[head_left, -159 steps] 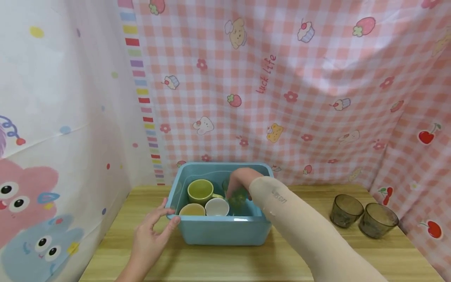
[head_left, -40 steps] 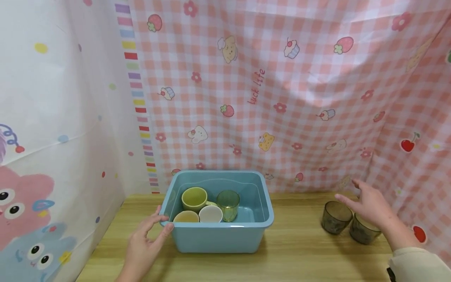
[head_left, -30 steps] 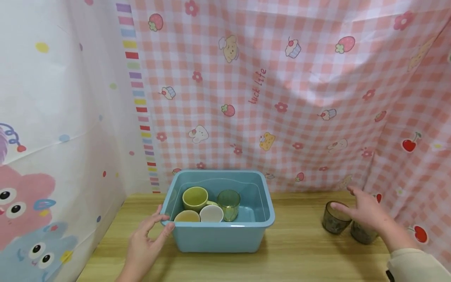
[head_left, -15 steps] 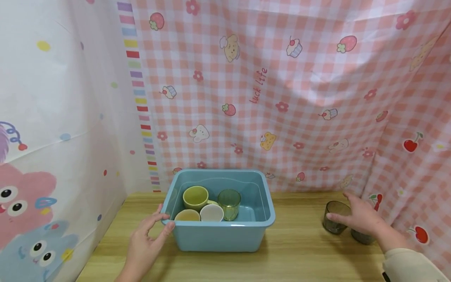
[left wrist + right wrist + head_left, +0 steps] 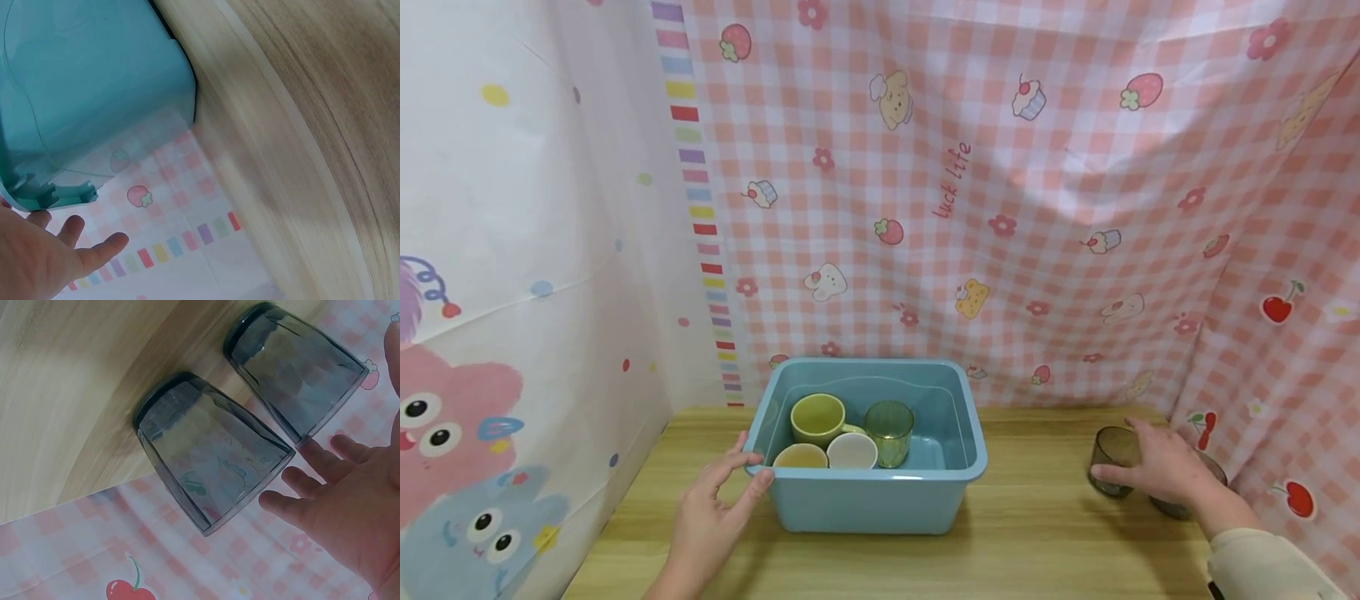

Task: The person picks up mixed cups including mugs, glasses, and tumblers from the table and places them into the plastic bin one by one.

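Note:
My left hand (image 5: pixel 703 508) rests against the left front corner of a blue plastic bin (image 5: pixel 872 504), thumb and fingers spread at its rim. In the left wrist view its fingers stretch out straight beside the rim. At the right, my right hand (image 5: pixel 1168 467) is beside a smoky glass tumbler (image 5: pixel 1108 458), thumb in front and fingers behind. The right wrist view has fingertips close to this tumbler's rim (image 5: pixel 306 381), thumb apart from it. A second smoky tumbler (image 5: pixel 212 456) stands beside it, partly hidden by the hand in the head view.
Inside the bin are a green mug (image 5: pixel 817 419), a yellowish cup (image 5: pixel 801 456), a white cup (image 5: pixel 852 451) and a green glass (image 5: pixel 890 433). A wooden table (image 5: pixel 1037 533) carries everything. Checked cloth (image 5: pixel 1000 167) hangs behind and at the right, white cloth (image 5: pixel 550 208) at the left.
My right hand has come out of the bin, gone right to the two tumblers, then lowered and moved left around the nearer one. The left hand has stayed at the bin's corner.

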Tool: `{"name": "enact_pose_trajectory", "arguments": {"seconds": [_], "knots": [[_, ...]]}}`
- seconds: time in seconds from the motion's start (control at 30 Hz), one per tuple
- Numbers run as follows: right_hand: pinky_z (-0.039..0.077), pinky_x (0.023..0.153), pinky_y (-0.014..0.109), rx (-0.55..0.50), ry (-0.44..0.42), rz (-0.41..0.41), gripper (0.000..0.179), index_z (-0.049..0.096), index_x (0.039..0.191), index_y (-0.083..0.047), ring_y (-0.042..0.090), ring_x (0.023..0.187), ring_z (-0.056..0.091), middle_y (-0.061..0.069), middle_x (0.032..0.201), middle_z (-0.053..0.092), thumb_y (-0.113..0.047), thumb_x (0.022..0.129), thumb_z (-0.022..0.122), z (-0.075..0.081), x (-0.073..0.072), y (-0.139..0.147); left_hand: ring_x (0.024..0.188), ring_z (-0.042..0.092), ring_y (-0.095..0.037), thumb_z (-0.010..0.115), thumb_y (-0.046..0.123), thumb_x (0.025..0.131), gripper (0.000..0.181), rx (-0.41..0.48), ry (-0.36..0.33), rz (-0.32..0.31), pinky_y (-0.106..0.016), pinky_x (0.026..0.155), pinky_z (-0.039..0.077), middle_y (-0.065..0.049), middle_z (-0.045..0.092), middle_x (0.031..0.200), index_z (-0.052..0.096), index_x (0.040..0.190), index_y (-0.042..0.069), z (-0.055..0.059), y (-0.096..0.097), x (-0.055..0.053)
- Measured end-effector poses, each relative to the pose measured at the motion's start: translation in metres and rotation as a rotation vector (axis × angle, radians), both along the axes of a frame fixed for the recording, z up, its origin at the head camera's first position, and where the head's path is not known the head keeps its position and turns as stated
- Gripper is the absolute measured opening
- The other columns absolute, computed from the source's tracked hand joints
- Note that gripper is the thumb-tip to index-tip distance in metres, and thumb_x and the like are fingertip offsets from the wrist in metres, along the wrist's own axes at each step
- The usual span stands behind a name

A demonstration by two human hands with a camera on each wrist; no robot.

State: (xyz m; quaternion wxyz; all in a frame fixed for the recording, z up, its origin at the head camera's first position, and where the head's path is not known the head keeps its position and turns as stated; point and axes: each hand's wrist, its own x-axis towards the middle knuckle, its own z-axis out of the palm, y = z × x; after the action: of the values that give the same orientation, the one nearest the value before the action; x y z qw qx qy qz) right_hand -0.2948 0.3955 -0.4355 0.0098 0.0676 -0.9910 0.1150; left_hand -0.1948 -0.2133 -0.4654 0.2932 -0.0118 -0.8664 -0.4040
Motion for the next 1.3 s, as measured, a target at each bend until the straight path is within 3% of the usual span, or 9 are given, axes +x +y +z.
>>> {"name": "enact_pose_trajectory", "arguments": {"seconds": [0.17,0.4,0.6,0.8,1.3], "knots": [[0.046,0.094,0.081,0.03,0.022,-0.007,0.118,0.037,0.151,0.018,0.073,0.123,0.05,0.051,0.138,0.052,-0.071,0.085,0.079,-0.004,-0.001,-0.001,0.139,0.06,-0.021,0.085,0.026,0.093,0.02,0.002,0.001,0.0,-0.004,0.11,0.03,0.001,0.067,0.149,0.077,0.111,0.021,0.002,0.001,0.001],[0.045,0.095,0.082,0.028,0.026,-0.023,0.117,0.037,0.151,0.016,0.072,0.123,0.05,0.05,0.139,0.053,-0.069,0.084,0.081,-0.009,-0.003,0.002,0.138,0.055,-0.005,0.086,0.025,0.093,0.02,0.013,-0.009,0.004,-0.003,0.11,0.029,0.001,0.067,0.149,0.077,0.11,0.021,0.001,0.001,0.001],[0.039,0.099,0.085,0.033,-0.012,-0.067,0.119,0.034,0.154,0.016,0.075,0.128,0.042,0.051,0.144,0.048,-0.071,0.086,0.078,-0.013,-0.005,0.004,0.139,0.055,-0.004,0.085,0.027,0.094,0.02,0.01,-0.018,0.004,-0.033,0.118,0.044,0.003,0.067,0.15,0.077,0.111,0.022,0.001,0.001,0.001],[0.037,0.1,0.086,0.033,-0.009,-0.092,0.117,0.032,0.154,0.016,0.076,0.128,0.039,0.051,0.145,0.047,-0.07,0.088,0.076,-0.015,-0.006,0.002,0.138,0.052,0.002,0.085,0.028,0.094,0.019,0.019,-0.017,0.003,-0.005,0.111,0.031,0.003,0.067,0.15,0.077,0.111,0.024,0.0,0.0,0.0],[0.035,0.102,0.086,-0.007,-0.03,-0.112,0.121,0.027,0.155,0.019,0.076,0.128,0.038,0.048,0.15,0.042,-0.068,0.087,0.078,-0.016,-0.008,0.001,0.136,0.052,0.006,0.086,0.025,0.093,0.018,0.029,0.009,-0.004,0.0,0.108,0.029,0.001,0.068,0.149,0.077,0.109,0.026,0.0,0.0,0.0]]}}
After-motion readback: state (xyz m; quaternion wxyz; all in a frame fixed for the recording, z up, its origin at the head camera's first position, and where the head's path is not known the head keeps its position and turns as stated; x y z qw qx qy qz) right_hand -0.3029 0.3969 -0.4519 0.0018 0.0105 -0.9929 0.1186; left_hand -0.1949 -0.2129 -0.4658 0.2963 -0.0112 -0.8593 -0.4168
